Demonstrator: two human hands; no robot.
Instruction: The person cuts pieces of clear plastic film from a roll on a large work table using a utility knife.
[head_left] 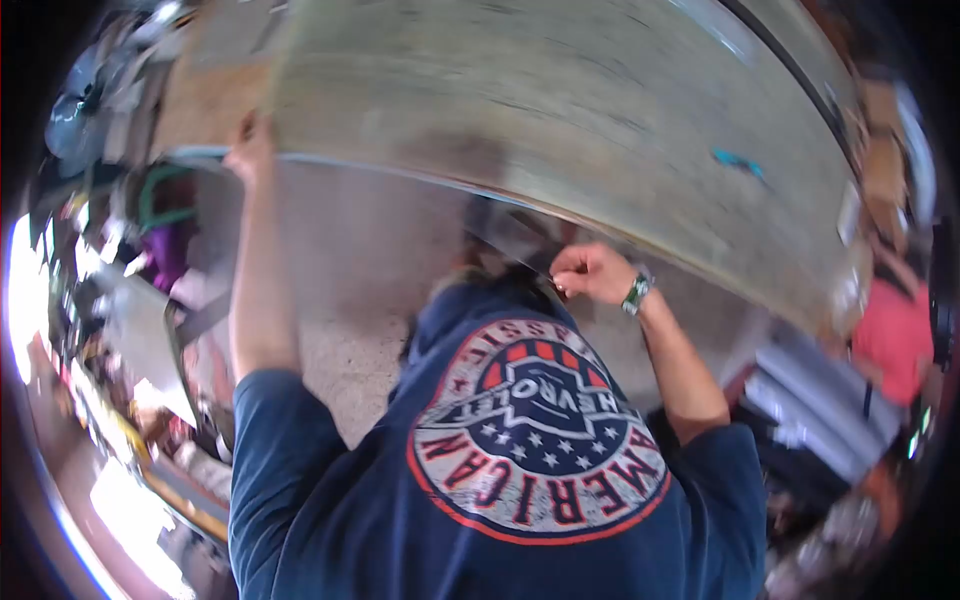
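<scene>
My left hand (250, 150) is at the front edge of a large, worn, greyish-green tabletop (450, 90), beside a tan board-like patch (215, 105). Its fingers look bent around that edge, though motion smears them. Just below the tabletop's edge, in front of my body, is my right hand (595, 272), its thumb and fingertips pinched together. Whatever is between those fingertips is too small to make out. A green-patterned watch or band (636, 292) circles the right wrist. Farther right on the tabletop lies a small teal object (738, 160), blurred.
Cluttered goods and a green frame (165, 195) stand on the left. At the right are grey padded or box-shaped pieces (830, 410) and a red piece of cloth or clothing (890, 340). Concrete floor (345, 350) shows beneath the tabletop.
</scene>
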